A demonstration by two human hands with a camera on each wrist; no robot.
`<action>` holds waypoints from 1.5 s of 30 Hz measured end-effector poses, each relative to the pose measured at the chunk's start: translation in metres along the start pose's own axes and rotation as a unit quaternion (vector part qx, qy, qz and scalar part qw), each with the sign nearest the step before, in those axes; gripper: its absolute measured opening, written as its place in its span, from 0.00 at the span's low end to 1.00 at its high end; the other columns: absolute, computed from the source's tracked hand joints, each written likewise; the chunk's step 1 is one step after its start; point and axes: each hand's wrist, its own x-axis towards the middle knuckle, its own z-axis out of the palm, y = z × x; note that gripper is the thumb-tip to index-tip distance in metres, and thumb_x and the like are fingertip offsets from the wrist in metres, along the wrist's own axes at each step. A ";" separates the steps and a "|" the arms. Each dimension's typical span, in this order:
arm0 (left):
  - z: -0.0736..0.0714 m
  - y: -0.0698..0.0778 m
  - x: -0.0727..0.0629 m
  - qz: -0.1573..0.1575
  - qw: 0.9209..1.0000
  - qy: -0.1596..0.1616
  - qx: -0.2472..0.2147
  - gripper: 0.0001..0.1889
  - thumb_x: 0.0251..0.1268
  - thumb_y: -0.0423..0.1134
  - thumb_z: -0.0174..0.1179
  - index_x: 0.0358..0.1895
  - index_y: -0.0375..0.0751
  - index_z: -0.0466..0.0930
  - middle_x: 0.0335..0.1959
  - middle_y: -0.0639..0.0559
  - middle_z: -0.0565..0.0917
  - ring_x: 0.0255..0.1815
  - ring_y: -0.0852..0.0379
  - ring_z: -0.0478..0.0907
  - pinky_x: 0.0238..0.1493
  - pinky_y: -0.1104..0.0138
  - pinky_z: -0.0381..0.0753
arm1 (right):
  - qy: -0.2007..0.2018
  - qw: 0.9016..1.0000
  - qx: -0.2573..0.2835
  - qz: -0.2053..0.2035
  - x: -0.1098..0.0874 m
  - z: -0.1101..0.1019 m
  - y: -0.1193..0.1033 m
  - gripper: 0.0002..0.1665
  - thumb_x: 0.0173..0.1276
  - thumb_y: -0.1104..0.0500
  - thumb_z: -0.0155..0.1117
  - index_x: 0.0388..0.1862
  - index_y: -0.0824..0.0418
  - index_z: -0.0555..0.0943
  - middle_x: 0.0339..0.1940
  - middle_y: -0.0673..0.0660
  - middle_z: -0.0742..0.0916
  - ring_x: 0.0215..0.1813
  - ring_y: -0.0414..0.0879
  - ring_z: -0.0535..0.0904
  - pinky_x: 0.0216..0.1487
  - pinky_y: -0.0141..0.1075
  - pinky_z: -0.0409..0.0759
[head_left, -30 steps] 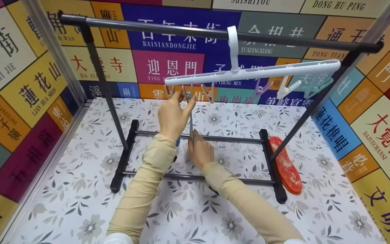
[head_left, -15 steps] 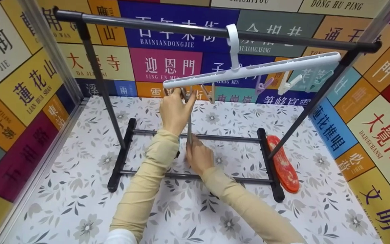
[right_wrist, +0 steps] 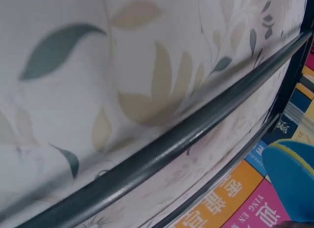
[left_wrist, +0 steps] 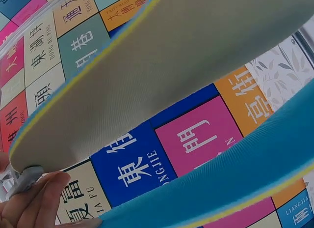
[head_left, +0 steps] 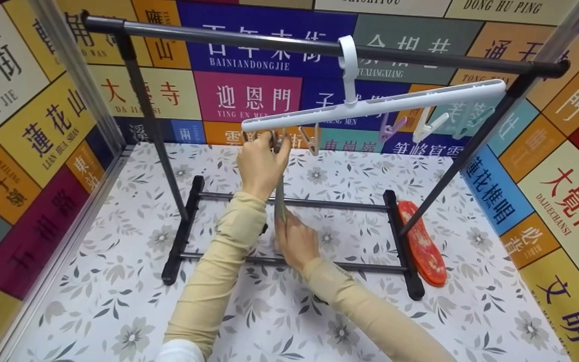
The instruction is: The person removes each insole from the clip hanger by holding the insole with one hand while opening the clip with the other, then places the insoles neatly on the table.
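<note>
In the head view my left hand (head_left: 262, 166) pinches a clothespin under the left part of a white hanger (head_left: 309, 114). The left wrist view shows the grey clothespin (left_wrist: 25, 181) between the fingertips, at the tip of a grey insole (left_wrist: 147, 75) with a yellow and blue edge. A second insole, blue (left_wrist: 235, 184), lies across the lower part of that view; the left arm hides it from the head camera. My right hand (head_left: 298, 244) holds the lower part of the edge-on insole (head_left: 280, 198), below the left hand. Its fingers are slightly blurred.
The hanger hooks over the top bar (head_left: 229, 40) of a black rack. Pink (head_left: 311, 140), purple (head_left: 392, 128), white (head_left: 430, 125) and green (head_left: 470, 123) clothespins hang from it. A red insole (head_left: 424, 246) lies by the rack's right foot (head_left: 405, 251), on a leaf-patterned tabletop (head_left: 133, 311).
The right hand has moved a little lower along the insole. The hanger's right end has tipped up slightly. The left hand stays at the clothespin.
</note>
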 end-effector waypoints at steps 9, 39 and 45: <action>-0.003 0.000 0.000 0.006 1.000 0.000 0.001 0.18 0.66 0.48 0.60 0.22 0.39 0.79 0.16 0.46 0.80 0.19 0.45 0.76 0.25 0.53 0.74 | 0.022 0.999 0.002 -0.031 -0.019 -0.007 0.007 0.16 0.77 0.56 0.48 0.44 0.61 0.83 0.25 0.59 0.86 0.19 0.55 0.80 0.20 0.46 0.76; -0.012 -0.013 -0.007 -0.035 0.999 -0.016 0.027 0.19 0.65 0.54 0.63 0.37 0.38 0.86 0.29 0.44 0.89 0.29 0.40 0.84 0.30 0.52 0.78 | 0.015 1.000 0.001 -0.018 -0.051 -0.040 0.046 0.19 0.76 0.58 0.50 0.22 0.57 0.76 0.20 0.53 0.82 0.19 0.50 0.79 0.21 0.44 0.77; -0.009 -0.014 -0.016 -0.033 0.999 -0.029 0.022 0.21 0.66 0.55 0.62 0.43 0.39 0.86 0.32 0.40 0.89 0.28 0.38 0.84 0.31 0.52 0.79 | 0.017 1.000 0.007 -0.013 -0.053 -0.040 0.050 0.17 0.76 0.58 0.51 0.26 0.59 0.80 0.28 0.57 0.87 0.22 0.52 0.82 0.24 0.44 0.79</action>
